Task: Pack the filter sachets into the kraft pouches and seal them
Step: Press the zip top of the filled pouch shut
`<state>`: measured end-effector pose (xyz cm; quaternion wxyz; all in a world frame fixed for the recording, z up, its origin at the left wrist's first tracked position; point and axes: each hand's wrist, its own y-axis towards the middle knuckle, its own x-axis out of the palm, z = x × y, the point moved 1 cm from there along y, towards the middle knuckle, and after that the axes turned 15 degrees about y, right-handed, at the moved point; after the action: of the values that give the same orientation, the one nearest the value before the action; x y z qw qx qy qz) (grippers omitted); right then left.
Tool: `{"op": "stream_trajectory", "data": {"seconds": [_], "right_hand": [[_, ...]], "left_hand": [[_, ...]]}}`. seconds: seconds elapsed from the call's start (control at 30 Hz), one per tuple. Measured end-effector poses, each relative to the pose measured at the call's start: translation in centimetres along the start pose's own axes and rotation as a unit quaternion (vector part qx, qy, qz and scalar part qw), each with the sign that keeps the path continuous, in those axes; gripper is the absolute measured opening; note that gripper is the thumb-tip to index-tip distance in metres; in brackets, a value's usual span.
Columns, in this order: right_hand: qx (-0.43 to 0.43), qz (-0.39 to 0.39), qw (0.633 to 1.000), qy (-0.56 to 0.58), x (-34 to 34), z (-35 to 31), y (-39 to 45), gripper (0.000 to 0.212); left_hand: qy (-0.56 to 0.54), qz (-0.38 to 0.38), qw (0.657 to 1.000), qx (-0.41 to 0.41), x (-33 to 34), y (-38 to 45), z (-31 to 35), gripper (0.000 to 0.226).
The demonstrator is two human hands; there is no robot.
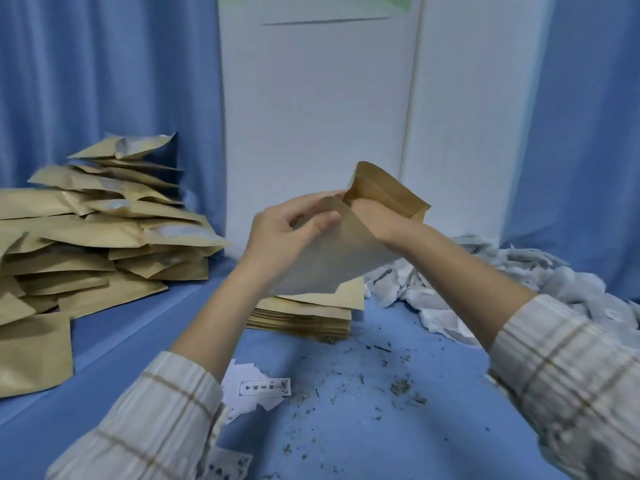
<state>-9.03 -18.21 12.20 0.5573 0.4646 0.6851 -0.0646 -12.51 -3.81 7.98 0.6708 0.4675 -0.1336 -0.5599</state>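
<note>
Up over the middle of the desk [381, 427] both hands held a light, floppy kraft pouch [332, 258], left hand [287, 230] pinching its rim, right hand [372, 216] tucked inside the mouth, so probably best gripped by the rim.

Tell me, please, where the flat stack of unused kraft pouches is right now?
In the head view, the stack of empty pouches lies on the blue table at centre, directly beneath the raised hands, between the filled-pouch heap and the white sachets.

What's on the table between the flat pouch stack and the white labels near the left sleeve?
Head view: only bare blue table lies between the flat pouch stack and the white labels, crossed above by the left forearm; the leaf crumbs lie further right.
</note>
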Motion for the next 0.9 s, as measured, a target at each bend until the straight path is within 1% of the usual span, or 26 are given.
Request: {"op": "stream_trajectory", "data": {"seconds": [0.07,0.1,0.17,0.2,0.27,0.3,0.33,0.37,0.43,0.47,0.5,0.53,0.57,0.63,0.73,0.83,0.87,0.9], "right_hand": [[0.039,0.016,0.999,-0.010,-1.8,-0.2,-0.7,0.029],[0.045,0.032,0.998,-0.019,-2.9,-0.1,-1.1,0.034],[0.043,0.071,0.997,0.003,-4.9,0.1,-2.3,0.043],[0.037,0.091,0.995,0.025,-5.9,0.2,-3.0,0.049],[0.033,0.119,0.991,0.044,-7.8,0.8,-4.7,0.066],[0.034,0.126,0.990,0.049,-8.4,1.3,-5.6,0.073],[0.025,0.129,0.990,0.055,-8.6,1.9,-6.5,0.075],[0.007,0.124,0.991,0.043,-8.7,2.5,-7.2,0.072],[-0.017,0.117,0.993,0.011,-8.5,3.6,-8.2,0.056],[-0.007,0.115,0.993,0.036,-8.4,4.0,-8.6,0.045],[0.015,0.108,0.990,0.086,-8.4,4.5,-8.9,0.038],[0.040,0.103,0.984,0.138,-8.3,5.0,-9.2,0.034],[0.054,0.098,0.977,0.182,-8.2,5.6,-9.5,0.033],[0.061,0.117,0.965,0.228,-7.7,6.8,-9.9,0.032],[0.082,0.188,0.953,0.224,-7.4,8.1,-10.4,0.029],[0.083,0.203,0.948,0.233,-7.2,8.9,-10.7,0.020],[0.077,0.205,0.947,0.236,-7.1,9.1,-10.7,0.024],[0.076,0.208,0.948,0.228,-7.2,9.2,-10.7,0.035]], "left_hand": [[-0.001,0.054,0.998,-0.018,0.7,0.3,1.1,0.022],[-0.003,0.068,0.997,-0.034,0.9,0.6,1.3,0.021],[-0.031,0.081,0.995,-0.056,0.9,1.2,1.1,0.012],[-0.039,0.094,0.993,-0.066,0.7,1.4,1.1,0.014],[-0.058,0.106,0.989,-0.091,0.8,1.6,0.9,0.033],[-0.077,0.109,0.986,-0.103,0.9,1.7,0.7,0.032],[-0.092,0.107,0.983,-0.118,1.0,1.7,0.5,0.030],[-0.107,0.101,0.980,-0.134,1.3,1.7,0.4,0.030],[-0.131,0.084,0.975,-0.158,2.1,1.4,0.1,0.036],[-0.140,0.081,0.972,-0.169,2.5,1.3,0.1,0.035],[-0.150,0.077,0.969,-0.180,2.9,1.1,0.0,0.031],[-0.162,0.074,0.965,-0.193,3.2,0.9,-0.1,0.026],[-0.172,0.073,0.961,-0.202,3.5,0.7,-0.2,0.023],[-0.181,0.072,0.957,-0.213,3.9,0.4,-0.5,0.023],[-0.181,0.083,0.954,-0.223,4.3,-0.1,-1.2,0.024],[-0.181,0.092,0.952,-0.231,5.2,-0.8,-1.8,0.030],[-0.180,0.097,0.950,-0.234,5.6,-1.0,-2.0,0.033],[-0.176,0.101,0.950,-0.236,6.0,-1.3,-2.1,0.035]]}}
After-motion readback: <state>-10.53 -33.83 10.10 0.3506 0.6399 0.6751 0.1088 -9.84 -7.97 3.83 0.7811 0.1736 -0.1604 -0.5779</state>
